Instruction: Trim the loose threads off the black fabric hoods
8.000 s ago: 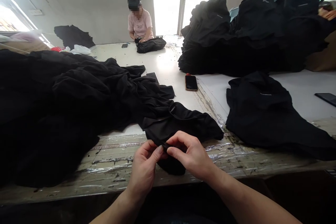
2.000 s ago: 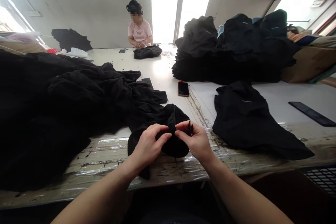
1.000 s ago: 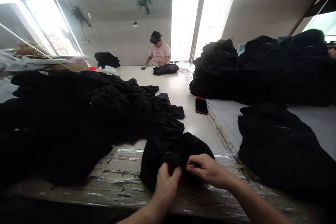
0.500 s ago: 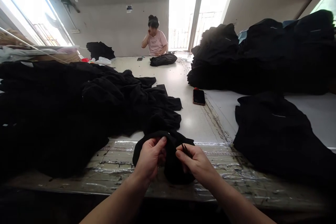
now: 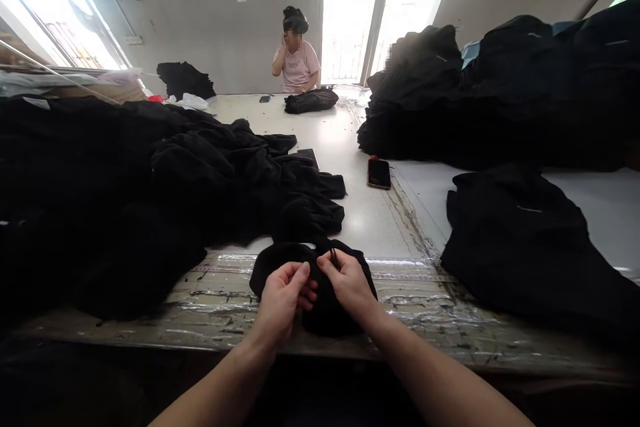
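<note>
At table's near edge, blk garment is lying bunched. R hand, closed on dk tool, is now sitting closer to L hand; prob. both are working one spot. L thumb & index are nearly meeting; cloth in pinch: can't tell. Pale patch is showing just beyond. R fingers are hiding tool's body; L-edge heap is running off-view.

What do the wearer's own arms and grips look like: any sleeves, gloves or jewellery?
The left forearm and right forearm are bare, with no sleeve in view. The left grip and right grip wear no gloves; I see no ring, watch or bracelet.
</note>
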Action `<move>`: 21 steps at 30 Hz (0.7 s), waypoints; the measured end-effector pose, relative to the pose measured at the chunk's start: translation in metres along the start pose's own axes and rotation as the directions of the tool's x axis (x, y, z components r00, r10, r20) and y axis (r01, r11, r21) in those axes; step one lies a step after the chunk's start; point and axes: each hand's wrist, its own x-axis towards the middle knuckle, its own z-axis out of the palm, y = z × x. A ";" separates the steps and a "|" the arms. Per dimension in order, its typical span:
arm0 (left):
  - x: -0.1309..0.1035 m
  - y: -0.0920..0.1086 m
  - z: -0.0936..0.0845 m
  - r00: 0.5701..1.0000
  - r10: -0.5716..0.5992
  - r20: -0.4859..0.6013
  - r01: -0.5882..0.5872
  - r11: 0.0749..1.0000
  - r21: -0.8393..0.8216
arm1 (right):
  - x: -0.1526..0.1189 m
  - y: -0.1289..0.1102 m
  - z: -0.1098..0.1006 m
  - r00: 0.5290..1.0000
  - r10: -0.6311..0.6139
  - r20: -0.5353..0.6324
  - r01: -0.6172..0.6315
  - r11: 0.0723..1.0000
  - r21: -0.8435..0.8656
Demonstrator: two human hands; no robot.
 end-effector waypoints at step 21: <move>-0.018 -0.004 0.008 0.995 0.039 0.094 -0.037 0.999 -0.025 | -0.051 -0.042 -0.046 0.965 -0.262 0.010 0.254 0.926 -0.280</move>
